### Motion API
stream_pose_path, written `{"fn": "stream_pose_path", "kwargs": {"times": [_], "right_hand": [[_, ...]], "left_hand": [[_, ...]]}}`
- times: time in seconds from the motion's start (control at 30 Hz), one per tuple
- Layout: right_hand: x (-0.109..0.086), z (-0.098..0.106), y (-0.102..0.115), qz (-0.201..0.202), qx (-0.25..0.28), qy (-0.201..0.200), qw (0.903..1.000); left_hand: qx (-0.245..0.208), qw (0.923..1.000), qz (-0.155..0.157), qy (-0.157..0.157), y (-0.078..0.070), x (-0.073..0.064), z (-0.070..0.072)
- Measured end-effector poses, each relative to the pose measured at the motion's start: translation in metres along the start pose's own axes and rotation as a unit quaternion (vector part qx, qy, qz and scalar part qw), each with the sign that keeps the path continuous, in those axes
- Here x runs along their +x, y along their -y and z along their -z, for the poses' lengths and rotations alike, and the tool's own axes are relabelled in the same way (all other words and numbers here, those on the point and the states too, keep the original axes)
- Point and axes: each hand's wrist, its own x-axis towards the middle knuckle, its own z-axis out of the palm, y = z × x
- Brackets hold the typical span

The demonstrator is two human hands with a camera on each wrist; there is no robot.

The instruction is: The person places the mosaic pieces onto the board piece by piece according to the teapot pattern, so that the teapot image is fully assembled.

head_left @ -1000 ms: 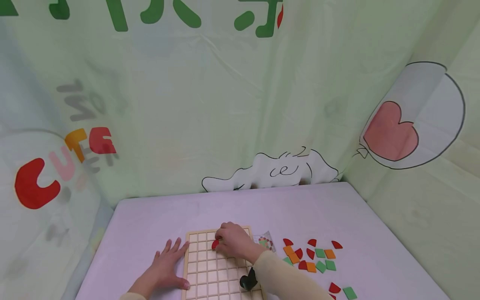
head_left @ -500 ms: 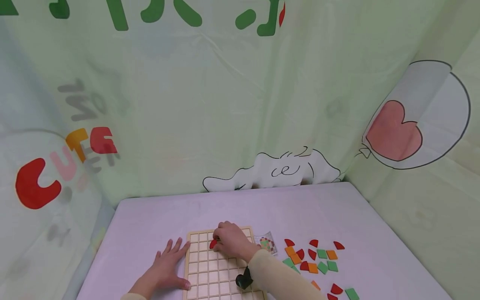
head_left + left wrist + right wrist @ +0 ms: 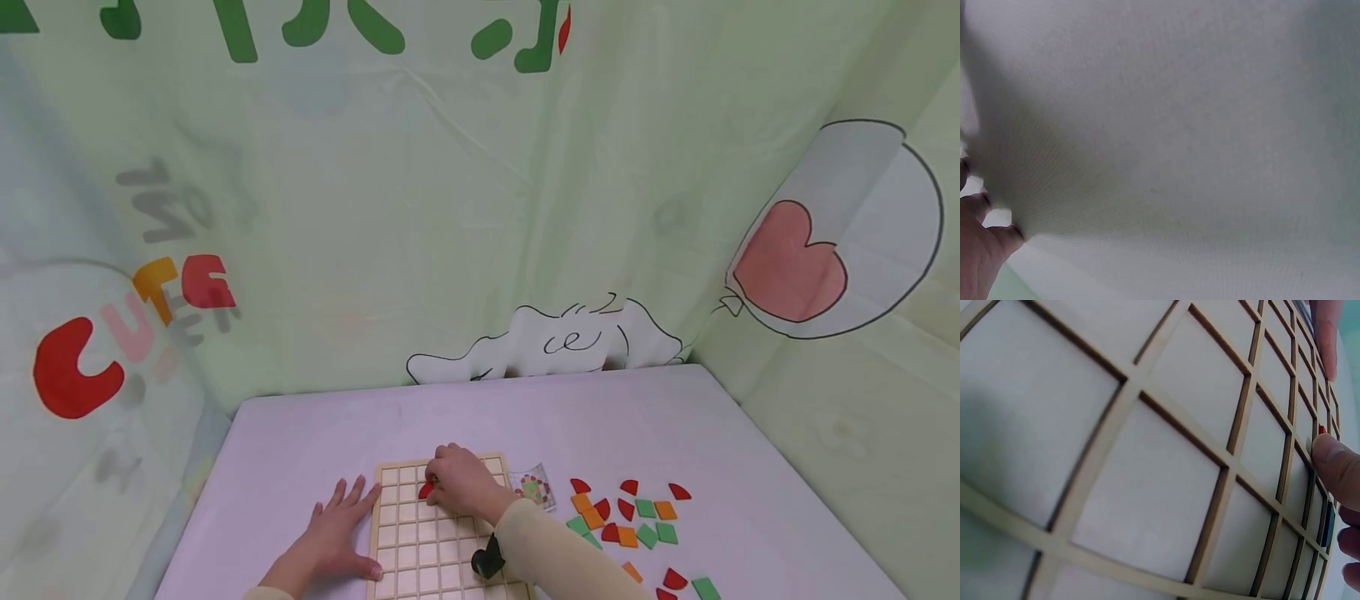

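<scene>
My right hand (image 3: 467, 483) pinches a red piece (image 3: 426, 491) between thumb and fingers at the far part of a gridded wooden board (image 3: 407, 533) on the lilac surface (image 3: 300, 442). The view from my right wrist shows my thumb against the red, low over the cells; whether the piece sits fully inside one, I cannot tell. A dark blue-green piece (image 3: 1327, 524) shows near my fingers in that same view. My left hand (image 3: 333, 537) grasps nothing, its fingers spread, with one fingertip and the thumb at the board's left edge. A small printed card (image 3: 534, 487), patterned in green, red and orange, lies just beside the board's right side. Farther to the right, flat loose pieces are scattered across the surface: red wedges (image 3: 678, 492), orange squares (image 3: 664, 510) and green tiles (image 3: 666, 533), some of them touching. A black device (image 3: 487, 562) shows at my right wrist, by the cream sleeve (image 3: 570, 550). Behind the surface hangs a pale green curtain (image 3: 337, 208), with a balloon drawing (image 3: 873, 242) bearing a pink heart on the right.
</scene>
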Motion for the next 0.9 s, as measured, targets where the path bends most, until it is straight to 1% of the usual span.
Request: {"fn": "stream_pose_path", "kwargs": {"times": [0.13,0.2,0.37,0.6,0.77,0.9], "right_hand": [[-0.001,0.001,-0.002,0.012,0.018,0.003,0.9998],[-0.002,0.002,-0.004,0.026,0.023,0.000,0.9994],[-0.004,0.003,-0.007,0.044,0.020,0.000,0.9989],[-0.007,0.005,-0.007,0.033,0.022,0.019,0.9990],[-0.008,0.006,-0.007,0.037,0.033,0.014,0.9986],[-0.014,0.014,-0.010,0.044,0.052,0.005,0.9977]], "left_hand": [[-0.002,1.0000,-0.002,0.000,-0.001,-0.001,0.001],[-0.003,1.0000,-0.002,-0.001,-0.002,-0.002,0.001],[0.000,1.0000,-0.003,-0.002,-0.004,-0.002,0.003],[0.004,1.0000,0.001,0.002,-0.007,-0.002,0.003],[0.003,1.0000,0.001,0.001,-0.006,-0.001,0.002],[0.005,1.0000,0.004,0.000,-0.003,0.000,0.000]]}}
